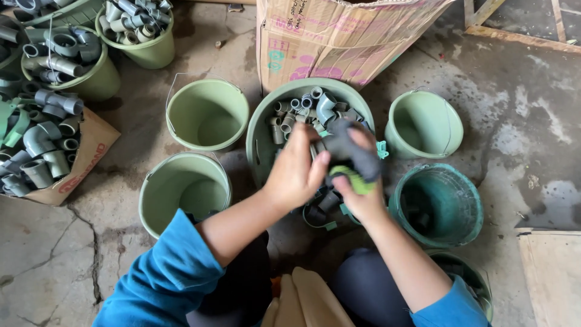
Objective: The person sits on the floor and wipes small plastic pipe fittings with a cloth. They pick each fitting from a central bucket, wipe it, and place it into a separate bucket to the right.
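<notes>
Grip of both hands, left hand (295,172) and right hand (362,197), closes on a grey fitting (353,151).

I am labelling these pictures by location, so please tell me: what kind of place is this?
Probably a small workshop or sorting area for plumbing parts: a cracked concrete floor, green buckets around the person, and grey pipe fittings heaped in a basin.

Both forearms are stretched forward and angled inward, with blue sleeves pushed up to the elbows. The left hand (295,171) is held palm down, fingers curled. The right hand (357,188) is raised just beside it, closed in a grip; the two hands are touching.
</notes>
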